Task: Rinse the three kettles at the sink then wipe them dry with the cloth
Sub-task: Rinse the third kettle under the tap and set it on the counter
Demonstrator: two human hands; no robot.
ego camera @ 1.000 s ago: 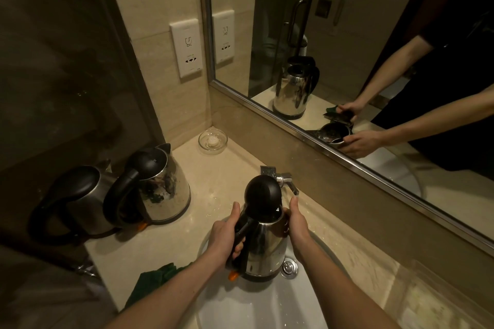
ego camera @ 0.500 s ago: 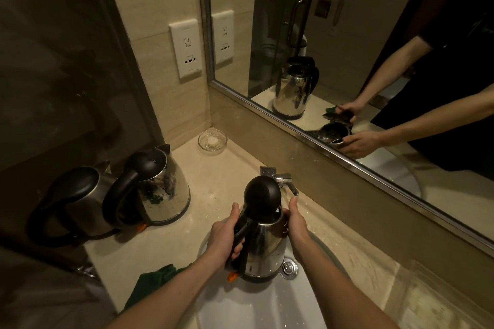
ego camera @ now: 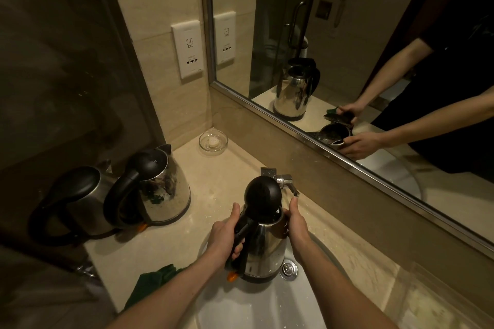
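While I hold the open-lidded kettle (ego camera: 264,248) over the sink (ego camera: 254,307) beside the faucet (ego camera: 286,181), my left hand (ego camera: 224,235) curls round its black handle and my right hand (ego camera: 296,224) wraps its steel body. A second kettle (ego camera: 163,187) and third kettle (ego camera: 77,200) stand left on the surface (ego camera: 219,173), green cloth (ego camera: 152,283) nearer me.

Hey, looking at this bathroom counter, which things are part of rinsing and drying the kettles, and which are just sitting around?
For the job:
held kettle, gripped by left hand and right hand
middle kettle
leftmost kettle
green cloth
tap
sink

Just lying about:
glass dish
wall socket
mirror
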